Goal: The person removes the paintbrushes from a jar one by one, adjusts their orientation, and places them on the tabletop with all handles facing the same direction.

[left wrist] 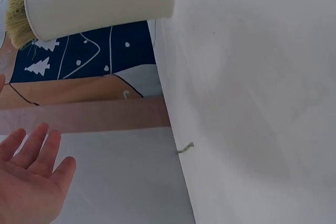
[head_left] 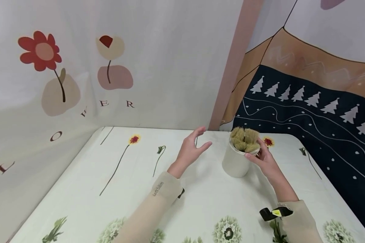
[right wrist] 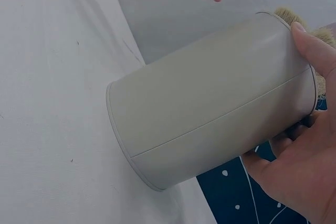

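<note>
A cream cylindrical container (head_left: 235,164) stands on the table's right half. Tan bristly tufts (head_left: 242,139) stick out of its open top; what lies below them is hidden by the wall. My right hand (head_left: 268,162) holds the container at its upper right side, thumb near the rim and the other fingers round the far side, as the right wrist view shows. Left of the container, my left hand (head_left: 189,150) is raised with fingers spread and nothing in it. In the left wrist view a gap separates that hand (left wrist: 31,182) from the container (left wrist: 100,3).
A white cloth (head_left: 194,189) printed with flowers covers the table. Behind it hangs a pale curtain (head_left: 176,67) with flower prints, and a dark blue cloth (head_left: 280,114) with white trees hangs at the right. A black strap device (head_left: 276,213) sits on my right wrist.
</note>
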Demonstrator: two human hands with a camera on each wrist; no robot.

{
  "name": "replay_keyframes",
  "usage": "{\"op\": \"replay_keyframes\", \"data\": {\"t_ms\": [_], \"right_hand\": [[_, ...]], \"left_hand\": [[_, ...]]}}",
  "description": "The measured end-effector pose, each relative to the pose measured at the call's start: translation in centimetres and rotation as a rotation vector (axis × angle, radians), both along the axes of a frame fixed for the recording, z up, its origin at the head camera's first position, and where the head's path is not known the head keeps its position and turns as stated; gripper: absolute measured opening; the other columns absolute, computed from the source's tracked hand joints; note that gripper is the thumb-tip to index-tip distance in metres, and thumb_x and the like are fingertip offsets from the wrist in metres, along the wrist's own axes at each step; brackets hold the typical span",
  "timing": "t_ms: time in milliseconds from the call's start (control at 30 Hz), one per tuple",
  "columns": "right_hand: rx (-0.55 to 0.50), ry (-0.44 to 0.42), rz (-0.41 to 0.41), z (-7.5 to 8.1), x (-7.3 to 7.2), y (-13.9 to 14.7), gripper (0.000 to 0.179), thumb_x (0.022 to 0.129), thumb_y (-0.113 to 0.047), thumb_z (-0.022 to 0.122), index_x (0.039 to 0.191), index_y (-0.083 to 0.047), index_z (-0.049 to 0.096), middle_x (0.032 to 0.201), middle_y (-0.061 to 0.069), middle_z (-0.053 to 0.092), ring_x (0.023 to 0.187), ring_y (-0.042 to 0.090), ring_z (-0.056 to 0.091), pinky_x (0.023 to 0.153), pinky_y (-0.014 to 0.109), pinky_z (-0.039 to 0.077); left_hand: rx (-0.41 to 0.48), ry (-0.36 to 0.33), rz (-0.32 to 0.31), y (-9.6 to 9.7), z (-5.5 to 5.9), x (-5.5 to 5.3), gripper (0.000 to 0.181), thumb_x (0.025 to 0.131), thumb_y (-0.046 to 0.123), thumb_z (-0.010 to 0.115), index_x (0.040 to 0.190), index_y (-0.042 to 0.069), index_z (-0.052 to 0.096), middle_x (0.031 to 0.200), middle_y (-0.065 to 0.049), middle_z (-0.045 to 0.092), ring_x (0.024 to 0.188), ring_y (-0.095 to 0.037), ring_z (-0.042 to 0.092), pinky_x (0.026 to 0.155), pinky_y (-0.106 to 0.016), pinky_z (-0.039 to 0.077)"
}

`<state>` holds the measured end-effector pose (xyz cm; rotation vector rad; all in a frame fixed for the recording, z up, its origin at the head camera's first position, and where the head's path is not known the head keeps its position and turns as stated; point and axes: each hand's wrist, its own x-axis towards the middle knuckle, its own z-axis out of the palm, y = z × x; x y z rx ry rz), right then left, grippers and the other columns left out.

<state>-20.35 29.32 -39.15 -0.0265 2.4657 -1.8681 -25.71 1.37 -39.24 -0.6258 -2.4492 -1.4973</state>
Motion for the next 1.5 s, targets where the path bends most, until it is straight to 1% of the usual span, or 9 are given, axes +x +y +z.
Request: {"op": "replay_keyframes", "data": {"t_ms": [233, 533, 700, 767, 933, 1000, 1200, 1367, 1500], "right_hand": [[-0.012, 0.000, 0.000, 0.1, 0.0, -0.1, 0.091, 0.099, -0.024, 0.063, 0.161, -0.023, -0.004, 0.169, 0.009, -0.004, 0.156, 0.038, 0.001, 0.124, 0.059, 0.012], [-0.024, 0.004, 0.000, 0.0, 0.0, -0.1, 0.090, 0.100, -0.024, 0.062, 0.161, -0.023, -0.004, 0.169, 0.009, -0.006, 0.156, 0.037, -0.001, 0.125, 0.059, 0.012], [-0.027, 0.011, 0.006, -0.1, 0.1, -0.1, 0.090, 0.100, -0.024, 0.062, 0.161, -0.023, -0.004, 0.169, 0.007, -0.007, 0.156, 0.036, -0.002, 0.125, 0.059, 0.011], [-0.028, 0.013, 0.008, -0.1, 0.1, -0.1, 0.090, 0.100, -0.023, 0.062, 0.161, -0.023, -0.004, 0.169, 0.007, -0.008, 0.156, 0.036, -0.002, 0.125, 0.060, 0.011], [-0.025, 0.011, 0.007, -0.2, 0.1, -0.1, 0.091, 0.100, -0.024, 0.062, 0.161, -0.025, -0.005, 0.169, 0.007, -0.008, 0.156, 0.036, -0.002, 0.124, 0.060, 0.011], [-0.023, 0.009, 0.006, -0.2, 0.1, -0.1, 0.091, 0.100, -0.024, 0.062, 0.161, -0.025, -0.005, 0.169, 0.006, -0.008, 0.156, 0.036, -0.002, 0.124, 0.060, 0.011], [-0.028, 0.005, 0.008, -0.2, 0.1, -0.1, 0.090, 0.100, -0.025, 0.061, 0.161, -0.026, -0.005, 0.169, 0.006, -0.009, 0.156, 0.036, -0.003, 0.124, 0.061, 0.011], [-0.029, 0.002, 0.010, -0.2, 0.2, 0.0, 0.090, 0.100, -0.025, 0.061, 0.161, -0.027, -0.005, 0.169, 0.007, -0.009, 0.156, 0.036, -0.003, 0.124, 0.061, 0.011], [-0.032, 0.002, 0.009, -0.2, 0.2, 0.0, 0.090, 0.100, -0.025, 0.061, 0.161, -0.028, -0.005, 0.169, 0.006, -0.008, 0.156, 0.036, -0.002, 0.124, 0.061, 0.011]], "left_hand": [[0.083, -0.021, -0.063, 1.3, 0.1, -0.4, 0.058, 0.093, 0.022, 0.072, 0.145, 0.011, 0.048, 0.139, -0.006, 0.062, 0.132, -0.022, 0.057, 0.114, -0.039, 0.044], [0.145, -0.074, -0.107, 3.1, 0.5, -0.5, 0.046, 0.095, 0.021, 0.069, 0.139, 0.010, 0.056, 0.133, -0.006, 0.066, 0.127, -0.021, 0.061, 0.111, -0.033, 0.047], [0.192, -0.099, -0.133, 3.8, 0.7, -0.7, 0.044, 0.095, 0.020, 0.069, 0.136, 0.008, 0.059, 0.131, -0.008, 0.067, 0.124, -0.022, 0.063, 0.107, -0.033, 0.051], [0.213, -0.109, -0.140, 4.1, 0.8, -0.7, 0.042, 0.094, 0.019, 0.069, 0.134, 0.010, 0.060, 0.129, -0.008, 0.068, 0.122, -0.022, 0.064, 0.106, -0.034, 0.052], [0.218, -0.110, -0.133, 4.7, 1.1, -0.7, 0.037, 0.094, 0.017, 0.069, 0.130, 0.012, 0.063, 0.122, -0.006, 0.071, 0.113, -0.019, 0.069, 0.097, -0.025, 0.056], [0.204, -0.095, -0.123, 5.0, 1.2, -0.7, 0.035, 0.094, 0.016, 0.070, 0.128, 0.012, 0.064, 0.119, -0.005, 0.072, 0.109, -0.017, 0.070, 0.093, -0.021, 0.057], [0.169, -0.059, -0.105, 5.7, 1.5, -0.7, 0.029, 0.094, 0.019, 0.070, 0.123, 0.012, 0.068, 0.114, -0.004, 0.074, 0.104, -0.014, 0.071, 0.088, -0.019, 0.057], [0.153, -0.051, -0.093, 6.5, 1.9, -0.7, 0.028, 0.094, 0.019, 0.070, 0.120, 0.011, 0.068, 0.111, -0.005, 0.075, 0.099, -0.014, 0.072, 0.084, -0.017, 0.057], [0.124, -0.049, -0.066, 7.0, 2.2, -0.7, 0.025, 0.094, 0.018, 0.070, 0.117, 0.011, 0.070, 0.109, -0.004, 0.075, 0.097, -0.014, 0.072, 0.083, -0.016, 0.057]]}}
